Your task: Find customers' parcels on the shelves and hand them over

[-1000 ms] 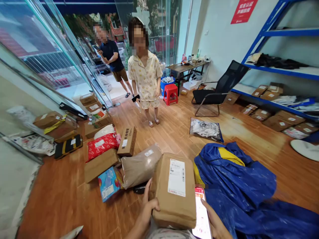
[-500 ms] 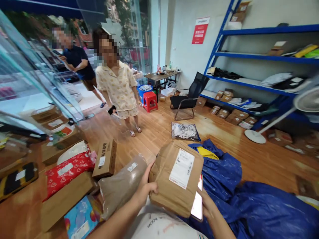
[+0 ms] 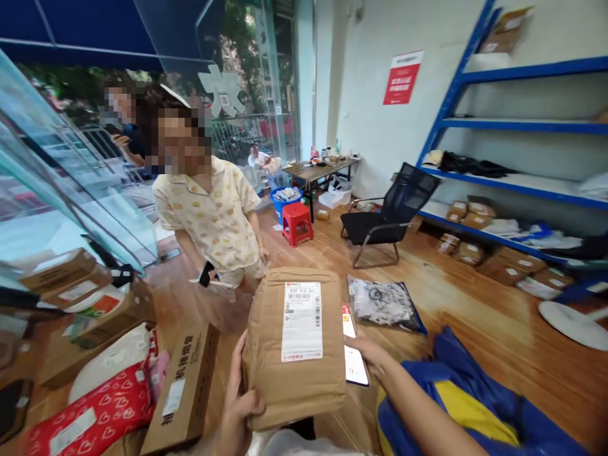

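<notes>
The right side is filled by blue shelves [image 3: 522,125]. Further left, space is taken up by a person [image 3: 209,215] in patterned clothes and a black chair [image 3: 380,223]. Near floor is covered by a blue-and-yellow sheet [image 3: 465,399] at right, a long carton [image 3: 183,386] and red parcel [image 3: 104,405] at left. Centrally, a labelled cardboard box [image 3: 294,380] is held up, its lower left side clasped by the left hand [image 3: 240,399], thumb and fingers parted around it. Beside it, a phone [image 3: 355,364] is gripped by the right hand [image 3: 370,354], its finger spread partly hidden.

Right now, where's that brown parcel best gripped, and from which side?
The brown parcel is likely best gripped along its left edge, from the left: it's boxy, the left hand clasps there, clear of the label, and the phone crowds its right.
</notes>
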A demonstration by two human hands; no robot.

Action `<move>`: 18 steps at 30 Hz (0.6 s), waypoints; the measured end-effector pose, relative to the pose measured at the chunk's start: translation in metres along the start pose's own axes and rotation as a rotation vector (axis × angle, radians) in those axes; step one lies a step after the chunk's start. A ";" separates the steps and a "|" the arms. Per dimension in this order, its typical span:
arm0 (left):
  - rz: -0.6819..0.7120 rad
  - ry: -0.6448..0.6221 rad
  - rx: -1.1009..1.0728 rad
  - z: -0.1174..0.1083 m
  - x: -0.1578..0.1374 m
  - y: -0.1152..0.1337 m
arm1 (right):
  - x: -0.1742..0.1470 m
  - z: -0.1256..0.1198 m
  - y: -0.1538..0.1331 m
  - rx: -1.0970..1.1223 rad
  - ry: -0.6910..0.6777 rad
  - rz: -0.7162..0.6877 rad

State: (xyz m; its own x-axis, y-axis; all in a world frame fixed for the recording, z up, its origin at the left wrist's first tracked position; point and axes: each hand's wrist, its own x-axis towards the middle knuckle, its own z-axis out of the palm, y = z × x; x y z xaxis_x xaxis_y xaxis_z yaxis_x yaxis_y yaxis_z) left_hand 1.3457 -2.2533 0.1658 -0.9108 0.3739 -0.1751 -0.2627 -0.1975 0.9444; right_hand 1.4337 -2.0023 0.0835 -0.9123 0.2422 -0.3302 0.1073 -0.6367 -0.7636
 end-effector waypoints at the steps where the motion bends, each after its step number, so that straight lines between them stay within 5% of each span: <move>1: -0.017 0.046 -0.014 0.007 0.029 0.007 | 0.036 0.002 -0.016 -0.008 -0.021 0.033; 5: -0.089 0.202 -0.081 0.029 0.128 0.030 | 0.158 0.012 -0.063 -0.015 -0.090 0.150; 10: -0.100 0.355 -0.218 0.049 0.227 0.036 | 0.275 0.010 -0.108 -0.029 -0.168 0.238; 18: -0.243 0.675 -0.545 0.128 0.333 0.019 | 0.445 -0.021 -0.194 -0.136 -0.412 0.428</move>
State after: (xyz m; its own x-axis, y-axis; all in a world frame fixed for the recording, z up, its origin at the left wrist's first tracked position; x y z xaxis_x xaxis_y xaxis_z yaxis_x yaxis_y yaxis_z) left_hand 1.0785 -2.0161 0.1607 -0.7586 -0.1166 -0.6410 -0.4303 -0.6490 0.6274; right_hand 1.0154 -1.7554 0.0729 -0.8518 -0.3357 -0.4021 0.5233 -0.5094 -0.6831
